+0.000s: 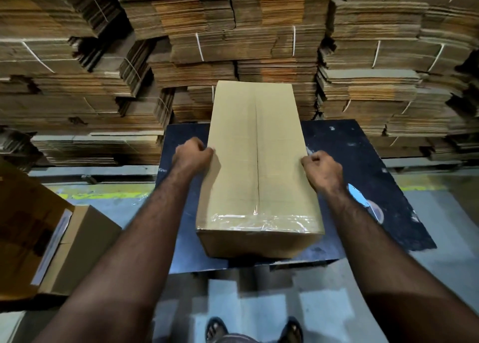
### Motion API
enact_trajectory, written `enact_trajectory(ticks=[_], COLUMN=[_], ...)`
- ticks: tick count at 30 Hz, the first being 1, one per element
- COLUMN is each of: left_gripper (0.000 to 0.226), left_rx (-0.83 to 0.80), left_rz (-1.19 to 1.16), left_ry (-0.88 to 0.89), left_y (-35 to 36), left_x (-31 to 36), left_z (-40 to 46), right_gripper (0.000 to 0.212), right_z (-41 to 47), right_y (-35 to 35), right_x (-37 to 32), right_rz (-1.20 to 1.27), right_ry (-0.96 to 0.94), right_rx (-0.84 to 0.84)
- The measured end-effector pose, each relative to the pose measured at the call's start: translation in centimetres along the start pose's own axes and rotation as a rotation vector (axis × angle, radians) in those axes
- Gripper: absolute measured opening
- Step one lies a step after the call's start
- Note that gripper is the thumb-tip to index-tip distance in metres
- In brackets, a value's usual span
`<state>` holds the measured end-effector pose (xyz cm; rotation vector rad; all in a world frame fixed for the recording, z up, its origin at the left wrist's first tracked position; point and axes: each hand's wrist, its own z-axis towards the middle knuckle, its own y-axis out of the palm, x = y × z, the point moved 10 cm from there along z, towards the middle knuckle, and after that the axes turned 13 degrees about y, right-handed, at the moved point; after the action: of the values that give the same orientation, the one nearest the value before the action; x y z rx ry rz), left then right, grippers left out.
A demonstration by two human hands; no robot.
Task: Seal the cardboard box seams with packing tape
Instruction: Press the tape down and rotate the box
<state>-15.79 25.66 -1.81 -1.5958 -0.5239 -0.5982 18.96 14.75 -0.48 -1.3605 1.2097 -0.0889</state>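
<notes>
A long tan cardboard box (256,166) lies on a dark table (363,156), its top flaps closed along a lengthwise centre seam. Clear packing tape (259,222) runs across the near top edge and folds over the front face. My left hand (193,153) grips the box's left top edge with curled fingers. On the opposite side, my right hand (321,169) holds the right top edge the same way. A roll of clear tape (377,211) lies on the table to the right, partly behind my right forearm.
A shiny metal blade-like tool (359,198) lies beside the roll. Tall stacks of flattened, strapped cartons (233,31) wall in the back and sides. An open brown carton (51,239) stands on the floor at the left. My sandalled feet (254,329) show below the table's edge.
</notes>
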Motion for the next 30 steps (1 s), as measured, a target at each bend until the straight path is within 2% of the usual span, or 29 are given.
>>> enact_trajectory(ticks=[8, 10, 14, 16, 19, 21, 23, 25, 27, 28, 30], left_gripper=[0.032, 0.044, 0.089, 0.097, 0.091, 0.084, 0.075, 0.065, 0.062, 0.062, 0.059], left_rx=[0.009, -0.024, -0.110, -0.162, -0.197, -0.165, -0.065, 0.060, 0.056, 0.029, 0.021], left_rz=[0.315, 0.392, 0.533, 0.526, 0.525, 0.491, 0.421, 0.383, 0.456, 0.545, 0.705], left_ry=[0.117, 0.148, 0.142, 0.149, 0.227, 0.298, 0.410, 0.505, 0.593, 0.646, 0.692], left_y=[-1.0, -1.5, -1.0, -0.3, 0.7, 0.9, 0.8, 0.7, 2.2, 3.4, 4.6], left_x=[3.4, 4.6, 5.9, 6.5, 7.8, 8.4, 9.0, 9.5, 9.9, 10.2, 10.6], left_z=[2.9, 3.7, 6.4, 7.8, 9.2, 8.9, 6.9, 3.5, 0.4, -0.7, -1.7], right_gripper=[0.036, 0.035, 0.033, 0.031, 0.022, 0.021, 0.023, 0.019, 0.011, 0.013, 0.034], right_z=[-0.3, -1.9, -6.1, -7.7, -7.8, -6.0, -3.3, -0.1, 2.4, 3.3, 4.3], right_y=[1.2, 2.0, 4.3, 6.0, 8.2, 8.7, 7.7, 5.7, 4.8, 5.7, 9.6], right_x=[-2.7, -3.5, -4.8, -6.1, -8.1, -9.6, -11.8, -15.3, -19.4, -21.4, -25.1], right_rz=[-0.200, -0.257, -0.333, -0.358, -0.378, -0.329, -0.180, -0.066, -0.049, -0.084, -0.257], right_ry=[-0.104, -0.163, -0.284, -0.360, -0.422, -0.430, -0.424, -0.459, -0.535, -0.584, -0.740], right_rx=[-0.043, -0.086, -0.127, -0.174, -0.246, -0.285, -0.282, -0.168, -0.066, -0.067, -0.127])
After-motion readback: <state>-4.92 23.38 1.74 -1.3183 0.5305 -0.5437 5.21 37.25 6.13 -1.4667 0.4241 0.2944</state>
